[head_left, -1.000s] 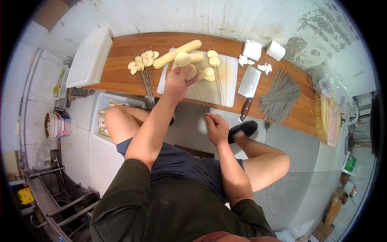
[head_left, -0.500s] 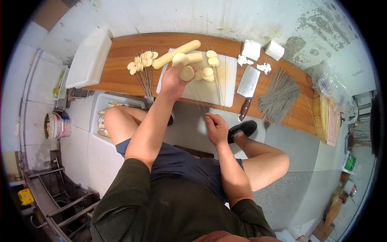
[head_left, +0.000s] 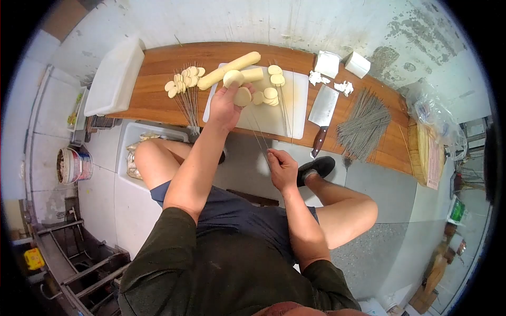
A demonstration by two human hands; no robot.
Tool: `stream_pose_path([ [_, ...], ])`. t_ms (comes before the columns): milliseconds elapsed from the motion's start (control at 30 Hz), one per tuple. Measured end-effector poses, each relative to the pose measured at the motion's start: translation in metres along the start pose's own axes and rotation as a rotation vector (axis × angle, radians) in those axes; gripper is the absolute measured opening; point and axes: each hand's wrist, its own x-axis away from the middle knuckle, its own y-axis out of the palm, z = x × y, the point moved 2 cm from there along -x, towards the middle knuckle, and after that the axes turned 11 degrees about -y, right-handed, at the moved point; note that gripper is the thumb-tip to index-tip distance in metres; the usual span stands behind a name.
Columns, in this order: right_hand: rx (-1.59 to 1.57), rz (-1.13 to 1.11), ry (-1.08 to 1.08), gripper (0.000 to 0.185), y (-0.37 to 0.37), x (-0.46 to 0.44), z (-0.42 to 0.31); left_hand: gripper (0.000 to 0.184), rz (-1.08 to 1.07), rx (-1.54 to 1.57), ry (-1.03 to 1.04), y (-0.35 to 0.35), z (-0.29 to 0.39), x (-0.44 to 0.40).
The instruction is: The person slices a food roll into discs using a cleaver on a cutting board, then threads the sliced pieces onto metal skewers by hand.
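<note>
My left hand (head_left: 225, 109) is closed around pale round slices (head_left: 242, 97), one of them at its fingertips over the cutting board (head_left: 299, 100). Thin skewers run from these slices down to my right hand (head_left: 283, 167), which pinches their lower ends in front of the table edge. Behind my left hand lie a long pale roll (head_left: 230, 69) and a shorter piece (head_left: 253, 75). More loose slices (head_left: 270, 94) rest on the board, beside skewered slices (head_left: 277, 79). A bundle of skewered slices (head_left: 185, 79) lies on the wood at the left.
A cleaver (head_left: 322, 108) lies right of the board, then a heap of bare skewers (head_left: 363, 125). White blocks (head_left: 327, 64) and crumpled white scraps (head_left: 344, 88) sit behind. A white bin (head_left: 116, 79) stands at the left end, and a plastic bag (head_left: 432, 113) at the right.
My left hand has shifted slightly left and lower, with the slices in it. My right hand has stayed almost in place, still holding the skewer ends.
</note>
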Motion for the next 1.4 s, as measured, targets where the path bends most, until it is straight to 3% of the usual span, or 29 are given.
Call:
stream_pose_path([
  [100,0.009,-0.003,0.004,0.012,0.0,0.001,0.003,0.037,-0.041,-0.004,0.026,0.003,-0.001,0.002],
  [500,0.0,0.015,0.013,0.011,0.004,0.005,0.005,0.026,-0.004,-0.012,0.003,0.0,-0.008,0.004],
  [900,-0.01,0.041,-0.026,0.012,0.006,-0.001,0.001,0.028,-0.018,0.02,-0.006,0.001,-0.002,0.003],
  [1100,0.018,0.053,-0.034,0.011,0.008,0.0,0.007,0.026,0.104,-0.062,-0.028,0.006,-0.003,0.005],
  [1200,0.015,0.072,-0.081,0.011,0.008,0.001,0.009,0.025,0.01,-0.026,-0.002,-0.001,-0.009,0.002],
  [1400,0.001,0.062,-0.062,0.011,0.009,-0.001,0.008,0.027,0.074,-0.008,-0.021,-0.003,-0.02,0.005],
])
